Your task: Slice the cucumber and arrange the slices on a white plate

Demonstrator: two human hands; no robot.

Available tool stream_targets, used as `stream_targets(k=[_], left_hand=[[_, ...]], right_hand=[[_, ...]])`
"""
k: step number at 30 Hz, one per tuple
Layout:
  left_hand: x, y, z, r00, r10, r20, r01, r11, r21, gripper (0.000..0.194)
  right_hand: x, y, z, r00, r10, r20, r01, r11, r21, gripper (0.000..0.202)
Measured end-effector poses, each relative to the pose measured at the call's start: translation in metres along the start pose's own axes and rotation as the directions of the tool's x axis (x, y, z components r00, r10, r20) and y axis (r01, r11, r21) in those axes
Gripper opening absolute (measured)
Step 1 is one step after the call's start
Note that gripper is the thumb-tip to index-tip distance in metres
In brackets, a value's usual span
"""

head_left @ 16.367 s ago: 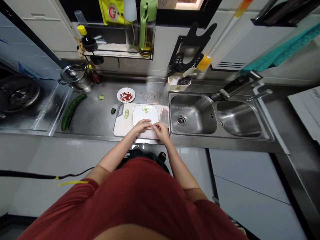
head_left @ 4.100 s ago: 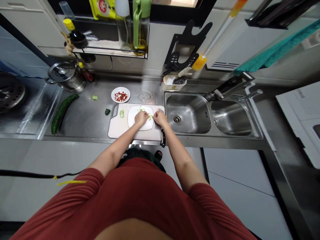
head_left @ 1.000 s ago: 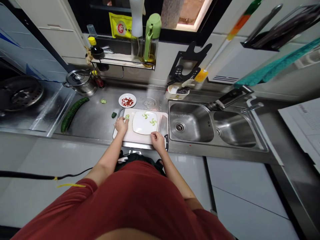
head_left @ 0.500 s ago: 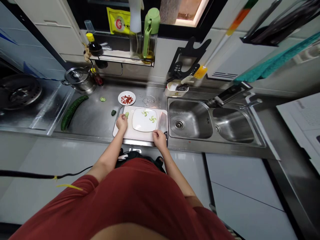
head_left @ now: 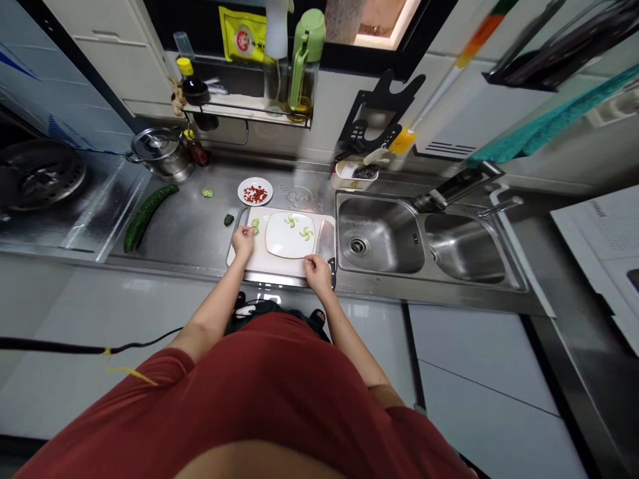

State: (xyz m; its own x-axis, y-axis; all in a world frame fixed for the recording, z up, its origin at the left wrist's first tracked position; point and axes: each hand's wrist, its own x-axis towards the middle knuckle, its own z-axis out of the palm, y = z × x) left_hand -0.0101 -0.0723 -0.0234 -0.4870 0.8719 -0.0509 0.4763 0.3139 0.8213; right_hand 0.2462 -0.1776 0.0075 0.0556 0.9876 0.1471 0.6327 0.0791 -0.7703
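From the head view, I see the left hand's (head_left: 243, 243) fingers at the cucumber slices (head_left: 255, 223) on the cutting board (head_left: 259, 266), but can't tell whether they grip one. The right hand's (head_left: 318, 274) fingers are bunched together beside the white plate's (head_left: 284, 244) near-right corner, with the knife (head_left: 326, 236) beyond, its handle partly hidden by that hand.

The steel counter (head_left: 194, 233) bears a cutting board (head_left: 259, 265), cucumber (head_left: 148, 216) and pot (head_left: 170, 159).

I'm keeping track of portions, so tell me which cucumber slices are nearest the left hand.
The slices on the cutting board, right by the left hand; others lie farther off, on the steel counter or in two pinwheels on the squarish plate.
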Motion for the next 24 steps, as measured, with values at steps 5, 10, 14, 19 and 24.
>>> stream_targets(k=[5,10,14,19,24], left_hand=[[-0.001,0.007,0.003,0.995,0.085,0.049,-0.094,0.975,0.202,0.018],[0.0,0.012,0.001,0.985,0.14,0.102,-0.167,0.927,0.336,0.024],[0.002,0.01,0.002,0.976,0.186,0.113,-0.214,0.914,0.343,0.032],[0.005,0.005,0.003,0.959,0.245,0.139,-0.277,0.914,0.297,0.028],[0.003,0.002,0.001,0.984,0.169,0.057,-0.174,0.981,0.091,0.027]], right_hand=[[-0.005,0.001,0.002,1.0,0.024,0.014,-0.024,1.0,-0.003,0.023],[-0.007,0.0,0.002,0.999,0.039,0.017,-0.039,0.999,0.007,0.024],[-0.006,-0.001,0.002,0.999,0.044,0.023,-0.044,0.999,0.013,0.025],[-0.003,-0.003,0.0,0.999,0.037,0.019,-0.037,0.999,-0.001,0.025],[0.0,-0.004,-0.002,1.0,0.025,0.008,-0.025,0.999,0.023,0.025]])
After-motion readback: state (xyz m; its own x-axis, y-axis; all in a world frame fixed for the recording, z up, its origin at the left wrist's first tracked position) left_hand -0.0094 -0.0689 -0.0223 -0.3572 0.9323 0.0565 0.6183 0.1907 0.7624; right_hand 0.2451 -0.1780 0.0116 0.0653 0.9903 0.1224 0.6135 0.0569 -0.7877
